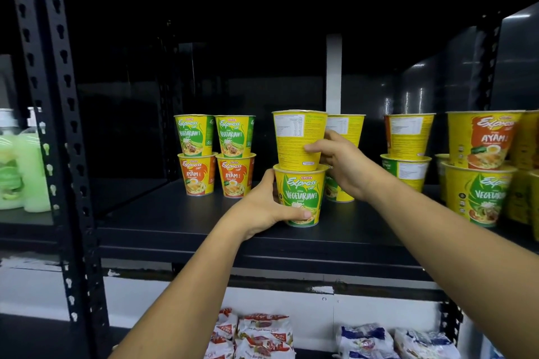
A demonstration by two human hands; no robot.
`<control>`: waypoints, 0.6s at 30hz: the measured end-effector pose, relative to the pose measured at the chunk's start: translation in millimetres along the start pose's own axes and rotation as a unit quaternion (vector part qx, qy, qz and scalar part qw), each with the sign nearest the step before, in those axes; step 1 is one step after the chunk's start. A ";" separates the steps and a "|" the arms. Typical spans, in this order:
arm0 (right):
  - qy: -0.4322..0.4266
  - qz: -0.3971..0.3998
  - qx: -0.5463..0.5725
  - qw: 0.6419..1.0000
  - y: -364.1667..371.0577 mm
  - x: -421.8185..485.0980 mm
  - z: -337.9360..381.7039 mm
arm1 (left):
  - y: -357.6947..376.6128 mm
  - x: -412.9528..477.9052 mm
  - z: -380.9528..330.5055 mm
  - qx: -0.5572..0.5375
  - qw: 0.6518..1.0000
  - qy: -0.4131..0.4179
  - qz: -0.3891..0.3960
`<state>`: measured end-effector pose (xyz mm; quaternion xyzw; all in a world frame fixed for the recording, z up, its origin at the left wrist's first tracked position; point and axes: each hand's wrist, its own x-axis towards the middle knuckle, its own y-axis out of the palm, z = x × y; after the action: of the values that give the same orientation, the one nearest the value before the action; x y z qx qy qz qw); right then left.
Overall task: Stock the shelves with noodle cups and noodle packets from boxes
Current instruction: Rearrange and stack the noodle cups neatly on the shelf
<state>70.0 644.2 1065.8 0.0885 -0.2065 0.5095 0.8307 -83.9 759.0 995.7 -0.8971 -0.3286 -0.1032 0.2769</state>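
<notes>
Shelf (204,221) roughly half stocked (left side bare), left hand (262,210) gripping the bottom Vegetarian cup (302,195), right hand (341,163) holding the top cup (294,140).

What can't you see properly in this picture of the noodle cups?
- Top yellow paper noodle cup, head view: its small print is too tiny to read.
- Green-and-yellow Vegetarian cup beneath: left side covered by the left hand.
- Yellow cups behind: partly covered by the right hand.
- Rightmost yellow cups: cut by the frame edge.
- Red and blue noodle packets: cut by the bottom edge.
</notes>
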 end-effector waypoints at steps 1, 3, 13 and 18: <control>-0.003 -0.007 -0.017 1.000 0.8 -0.4 0.4 | 0.0 0.2 0.1 0.001 1.000 0.000 0.002; -0.015 -0.019 -0.066 0.998 3.9 -3.3 1.1 | -0.2 0.5 0.8 0.000 1.000 0.000 0.002; -0.035 -0.007 -0.083 0.996 11.7 -6.5 2.7 | -0.7 -0.1 1.2 -0.006 1.000 -0.001 0.004; -0.021 -0.012 -0.047 0.999 8.8 -7.4 -0.5 | -0.4 -0.2 0.5 -0.004 1.000 0.002 0.006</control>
<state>59.4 642.5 1061.6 0.0628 -0.2468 0.4876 0.8351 -84.3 759.5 995.4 -0.8999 -0.3221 -0.1041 0.2749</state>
